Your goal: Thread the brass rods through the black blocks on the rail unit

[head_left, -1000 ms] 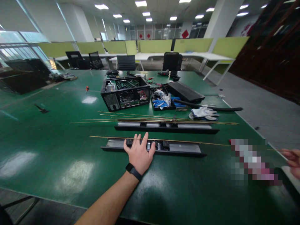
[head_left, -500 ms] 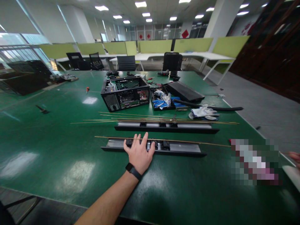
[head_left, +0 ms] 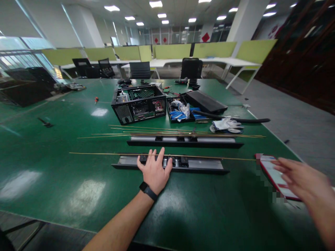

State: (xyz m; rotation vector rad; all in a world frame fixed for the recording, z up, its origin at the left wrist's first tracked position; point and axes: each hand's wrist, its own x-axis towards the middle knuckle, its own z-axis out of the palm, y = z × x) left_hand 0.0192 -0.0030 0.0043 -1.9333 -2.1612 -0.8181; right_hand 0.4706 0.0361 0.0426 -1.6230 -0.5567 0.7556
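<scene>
My left hand (head_left: 155, 169), wearing a black watch (head_left: 148, 190) on the wrist, lies with fingers spread over the black blocks (head_left: 184, 161) on the nearer metal rail (head_left: 204, 164). A long thin brass rod (head_left: 235, 158) runs lengthwise over this rail, passing by my left fingertips and sticking out far beyond both ends. My right hand (head_left: 300, 177), smeared by motion, has its fingers pinched together at the rod's right end. Beneath it lies a flat red-edged, pale object (head_left: 278, 179), partly blurred out.
Behind, a second rail (head_left: 217, 141) carries several brass rods (head_left: 104, 134). Farther back are an open computer case (head_left: 138, 104), a black tray (head_left: 180, 118) with gloves, a black panel (head_left: 205, 101), a black tube (head_left: 246, 120) and white gloves (head_left: 227, 124).
My right hand has come in from the right edge, moving left. The brass rod has slid left, its left end now much farther out. My left hand stays on the blocks.
</scene>
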